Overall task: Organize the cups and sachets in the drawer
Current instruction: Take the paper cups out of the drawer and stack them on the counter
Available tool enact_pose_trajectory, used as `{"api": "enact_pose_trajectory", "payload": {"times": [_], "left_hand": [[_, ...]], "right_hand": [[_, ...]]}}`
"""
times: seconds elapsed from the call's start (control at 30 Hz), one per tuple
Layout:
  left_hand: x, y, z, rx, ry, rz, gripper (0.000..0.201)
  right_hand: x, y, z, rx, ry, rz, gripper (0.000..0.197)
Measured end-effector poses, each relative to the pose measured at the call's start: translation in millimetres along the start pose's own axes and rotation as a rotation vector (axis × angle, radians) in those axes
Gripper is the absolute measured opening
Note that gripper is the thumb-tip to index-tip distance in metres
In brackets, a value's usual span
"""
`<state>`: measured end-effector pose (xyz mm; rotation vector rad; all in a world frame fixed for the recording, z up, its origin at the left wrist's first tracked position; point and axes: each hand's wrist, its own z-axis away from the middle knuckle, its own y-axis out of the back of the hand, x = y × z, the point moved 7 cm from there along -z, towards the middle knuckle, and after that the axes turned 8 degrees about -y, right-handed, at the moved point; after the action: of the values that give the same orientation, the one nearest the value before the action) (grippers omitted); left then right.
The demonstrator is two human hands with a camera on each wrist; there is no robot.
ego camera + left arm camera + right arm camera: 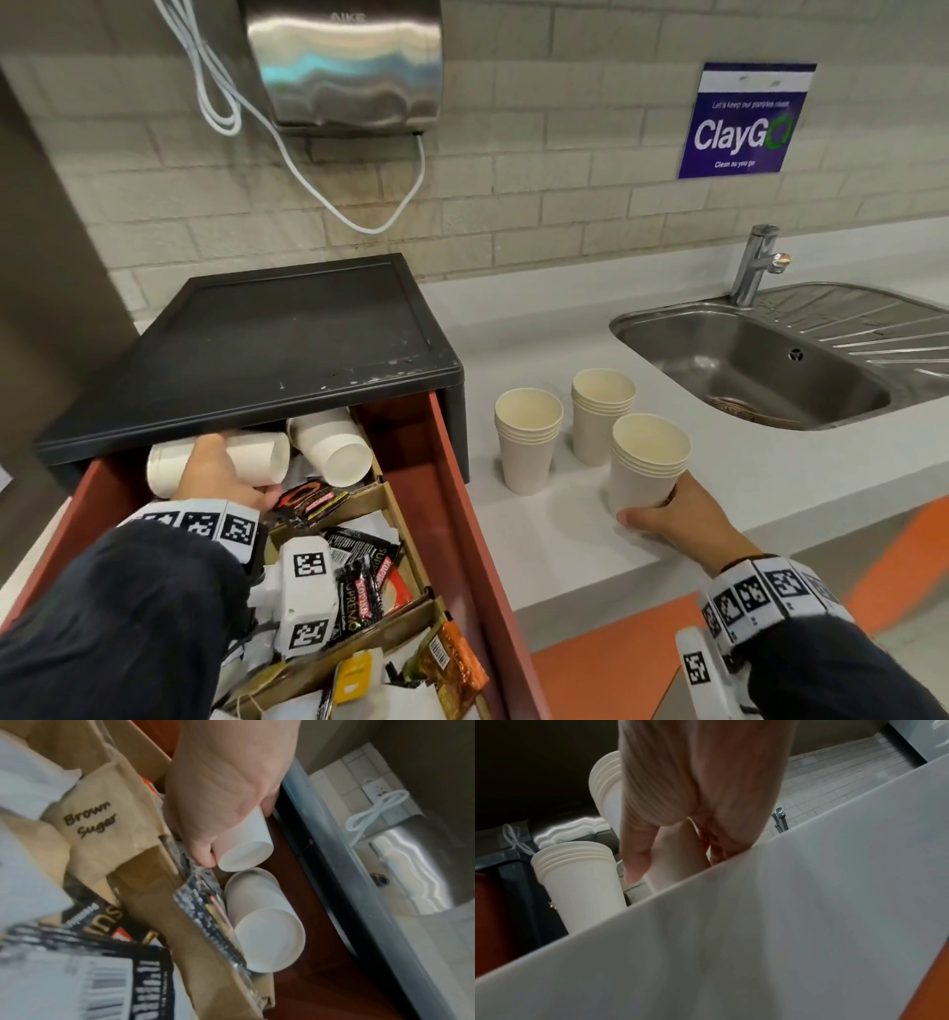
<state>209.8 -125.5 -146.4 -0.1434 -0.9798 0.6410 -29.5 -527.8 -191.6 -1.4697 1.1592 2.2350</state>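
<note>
The red-brown drawer stands pulled out from under a black unit. My left hand reaches into its back and grips a stack of white paper cups lying on its side; the left wrist view shows the fingers of that hand curled round the cup stack. A second lying stack rests beside it. Sachets fill cardboard dividers nearer me. My right hand holds the nearest upright cup stack on the counter, thumb and fingers round its base.
Two more upright cup stacks stand on the grey counter between the unit and a steel sink with a tap. A hand dryer with a looping white cable hangs on the wall above.
</note>
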Motion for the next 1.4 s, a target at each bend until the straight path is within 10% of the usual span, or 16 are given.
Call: {"api": "enact_pose_trajectory", "payload": {"times": [0.33,0.47,0.7,1.03,1.4], "left_hand": [[-2.6,10.0,33.8,-0.316,0.102,-0.207,0.047],[-4.0,5.4,78.2,-0.506,0.133,-0.375,0.043],[0.1,-26.0,160.0,-0.961,0.125,-0.562,0.06],[4.9,-25.4,155.1,-0.927,0.052,-0.531,0.063],[0.7,-29.9,154.2,-0.872,0.033,-0.513,0.061]], "right_hand": [[-2.5,21.6,29.9,0.012,-0.196,0.461,0.068],[-53.1,32.4,51.0,0.082,-0.126,0.359,0.036],[-154.0,48.1,83.2,0.357,0.063,0.412,0.056],[-20.8,-17.6,49.7,0.177,-0.212,0.033,0.107],[-34.5,-32.5,32.9,0.27,-0.012,-0.118,0.09]]}}
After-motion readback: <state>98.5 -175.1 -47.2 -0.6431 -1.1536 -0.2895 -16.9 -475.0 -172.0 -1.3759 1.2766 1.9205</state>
